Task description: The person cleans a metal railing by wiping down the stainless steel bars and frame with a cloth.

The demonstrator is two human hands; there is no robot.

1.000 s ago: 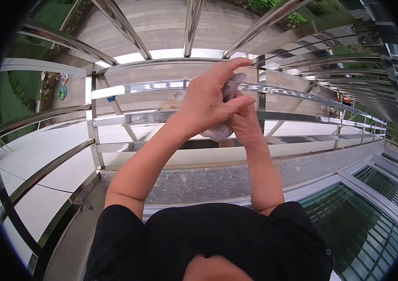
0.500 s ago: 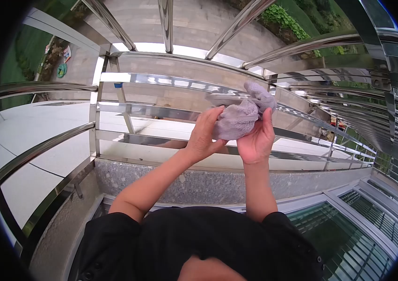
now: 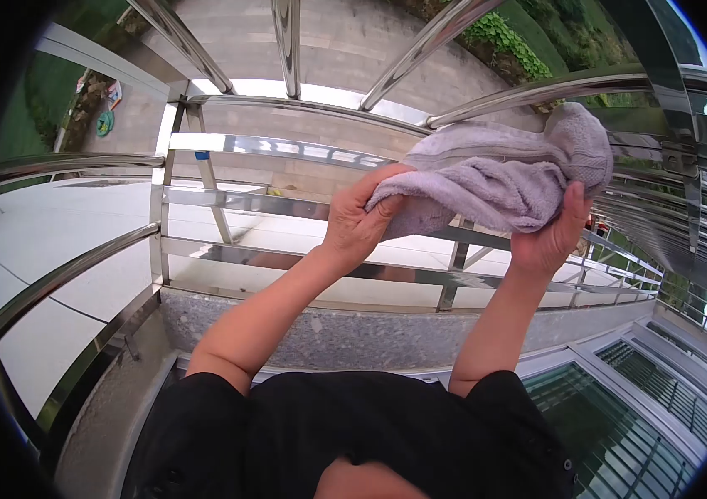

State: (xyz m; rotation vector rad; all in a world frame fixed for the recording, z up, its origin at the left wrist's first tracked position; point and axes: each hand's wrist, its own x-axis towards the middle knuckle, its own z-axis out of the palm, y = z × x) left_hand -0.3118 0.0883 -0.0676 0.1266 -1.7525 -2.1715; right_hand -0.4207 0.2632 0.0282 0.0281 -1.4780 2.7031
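Lilac cloth (image 3: 486, 179) btwn L/R hands (image 3: 355, 220)

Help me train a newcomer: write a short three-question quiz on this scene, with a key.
1. Multiple choice: what holds up the pale purple, fluffy fabric cloth?
A. A metal clip
B. The bare left hand and bare right hand
C. A plastic peg

2. True or false: the cloth is rolled into a tight ball.

3. Short answer: in the picture, which hand is nearer the green-tinted glass window in its pale frame?

Key:
1. B.
2. False; it is spread in loose folds between the hands.
3. The right hand.
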